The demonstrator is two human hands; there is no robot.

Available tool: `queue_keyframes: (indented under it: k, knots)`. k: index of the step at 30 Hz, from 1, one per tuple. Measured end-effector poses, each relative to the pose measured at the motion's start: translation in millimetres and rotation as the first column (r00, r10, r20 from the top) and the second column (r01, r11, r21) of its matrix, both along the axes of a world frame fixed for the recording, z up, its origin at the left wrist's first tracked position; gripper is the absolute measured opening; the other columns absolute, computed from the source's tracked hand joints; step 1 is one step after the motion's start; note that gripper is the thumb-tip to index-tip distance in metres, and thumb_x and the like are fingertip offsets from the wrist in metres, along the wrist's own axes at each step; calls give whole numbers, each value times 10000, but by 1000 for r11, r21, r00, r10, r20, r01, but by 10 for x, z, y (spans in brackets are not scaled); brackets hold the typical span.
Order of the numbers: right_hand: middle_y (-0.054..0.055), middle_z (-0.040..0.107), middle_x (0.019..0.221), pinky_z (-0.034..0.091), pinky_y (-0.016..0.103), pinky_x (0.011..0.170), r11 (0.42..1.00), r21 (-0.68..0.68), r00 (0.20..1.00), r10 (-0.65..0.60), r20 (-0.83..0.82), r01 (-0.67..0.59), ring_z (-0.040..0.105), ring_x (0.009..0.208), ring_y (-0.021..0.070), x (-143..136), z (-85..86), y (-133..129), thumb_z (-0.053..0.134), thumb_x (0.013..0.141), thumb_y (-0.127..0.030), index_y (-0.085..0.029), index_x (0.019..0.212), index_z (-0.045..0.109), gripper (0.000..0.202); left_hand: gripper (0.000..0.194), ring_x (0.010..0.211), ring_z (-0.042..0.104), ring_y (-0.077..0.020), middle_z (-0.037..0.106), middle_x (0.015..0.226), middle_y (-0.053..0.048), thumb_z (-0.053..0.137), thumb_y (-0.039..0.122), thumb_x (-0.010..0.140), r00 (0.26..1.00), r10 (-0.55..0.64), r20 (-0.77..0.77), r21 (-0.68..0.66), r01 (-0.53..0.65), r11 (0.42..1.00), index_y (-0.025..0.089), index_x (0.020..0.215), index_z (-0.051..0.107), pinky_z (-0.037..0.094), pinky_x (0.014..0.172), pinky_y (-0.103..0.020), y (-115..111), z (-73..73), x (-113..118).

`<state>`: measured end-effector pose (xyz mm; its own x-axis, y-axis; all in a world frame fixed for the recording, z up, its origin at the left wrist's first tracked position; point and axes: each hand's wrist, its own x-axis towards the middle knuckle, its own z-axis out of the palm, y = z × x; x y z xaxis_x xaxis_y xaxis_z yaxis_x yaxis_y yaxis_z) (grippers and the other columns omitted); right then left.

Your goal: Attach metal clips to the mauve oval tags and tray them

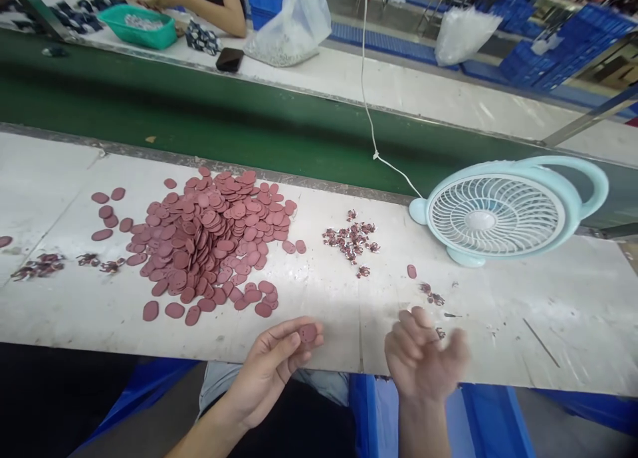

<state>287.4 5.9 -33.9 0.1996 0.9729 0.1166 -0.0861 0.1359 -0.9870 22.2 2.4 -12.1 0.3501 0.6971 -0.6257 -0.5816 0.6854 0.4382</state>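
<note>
Between the thumb and fingers of my left hand [279,358] is a flat, reddish-brown oval piece [308,333] with small holes in it. My right hand [423,355] is raised over the table's near edge, blurred by motion. Its fingers are loosely curled with the thumb well apart, and I see nothing held in it. Just beyond it lie a few small dark-brown and white parts [432,294] and a single loose oval [411,271]. To the left spreads a large heap of the same ovals [209,232]. A cluster of small brown-and-white parts [353,240] lies between the heap and the fan.
A light-blue fan [493,212] stands at the back right, its white cord [369,112] running upward. More small parts [40,266] lie far left. Across the green divider [249,129] are a co-worker's arms [212,9], a green basket [139,29], a phone [230,60] and a plastic bag [294,29].
</note>
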Motion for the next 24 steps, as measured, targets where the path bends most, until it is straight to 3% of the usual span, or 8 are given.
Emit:
queue_keyframes:
  k: [2,3,5,8,11,17,21,24]
  knots:
    - [71,671,943,637,396,719,998,26,866,-58,497,52,697,829,214,-208,57,239,407,1039,-429,-219,1249,600,354,255,1062,744,-213,772,1205,-146,744,219,886,1000,18,-3,-1,-18,1000,149,1130,766,589,815,-214,11,17,-34]
    - [124,687,1108,595,506,906,998,36,806,-57,589,44,682,1044,277,-281,53,403,496,1008,-411,-215,1252,623,339,256,1060,745,-214,773,1203,-148,749,222,882,1000,23,-2,-2,-23,1000,148,1126,765,590,811,-215,15,28,-45]
    - [165,600,1395,380,614,1152,999,49,703,-32,710,-3,477,1382,353,-364,-4,736,590,960,-388,-207,1302,637,390,260,1052,748,-217,775,1196,-151,759,227,874,1000,29,-1,-3,-29,1000,148,1121,765,593,803,-219,21,54,-63]
    - [134,457,1575,219,637,1227,996,7,527,42,849,-90,251,1527,372,-400,-136,1002,581,967,-381,-204,1411,581,478,256,1035,754,-217,783,1179,-143,770,227,864,999,42,-10,-11,-42,999,156,1110,768,599,794,-224,28,89,-101]
    - [157,381,1620,275,616,1215,993,-37,412,81,907,-115,253,1528,370,-438,-244,858,505,1008,-347,-151,1495,484,525,241,1035,754,-212,791,1163,-127,767,223,867,998,67,-23,-26,-67,997,163,1100,770,602,793,-223,32,90,-156]
    - [158,230,1681,365,579,1196,985,-108,265,142,954,-138,181,1554,348,-656,-241,92,474,1026,-293,-142,1601,258,633,260,1021,757,-215,781,1183,-135,780,237,854,994,97,-54,-49,-100,994,153,1100,767,610,782,-224,40,39,-204]
    - [137,264,1665,401,603,1163,981,-140,315,176,933,-133,177,1548,365,-719,-76,-160,489,1020,-280,-192,1560,345,566,287,996,762,-225,793,1141,-137,822,245,810,991,105,-84,-44,-109,993,150,1076,775,615,747,-226,62,70,-191]
    - [165,530,1435,477,556,1079,996,-82,364,93,927,-47,463,1374,331,-615,59,-56,450,1035,-247,-183,1402,529,380,284,979,765,-222,798,1124,-134,827,256,805,992,102,-77,-42,-105,994,150,1065,780,611,739,-222,57,88,-186]
